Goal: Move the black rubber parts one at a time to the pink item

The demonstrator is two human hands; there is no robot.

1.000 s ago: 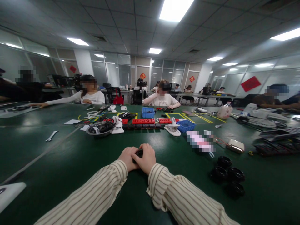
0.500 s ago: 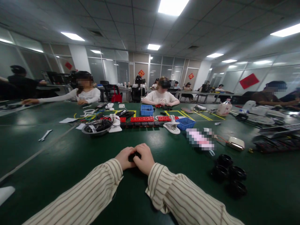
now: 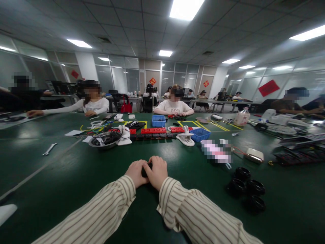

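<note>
My left hand (image 3: 135,173) and my right hand (image 3: 157,171) rest together on the green table (image 3: 76,176), just in front of me. Both are closed around a small black object (image 3: 145,169) that shows only as a dark sliver between the fingers. What the object is I cannot make out. Striped sleeves cover both of my forearms. Several black rings (image 3: 247,189) lie on the table to the right of my hands.
Further out stand a metal bowl of cables (image 3: 105,139), red and black blocks (image 3: 154,133), two blue bins (image 3: 200,134), a white clamp (image 3: 186,139), a wrench (image 3: 49,149) and a small white box (image 3: 254,156). Other people sit at the far side and both ends.
The view shifted slightly as my head moved. My hands have stayed clasped together on the black object in about the same spot.
</note>
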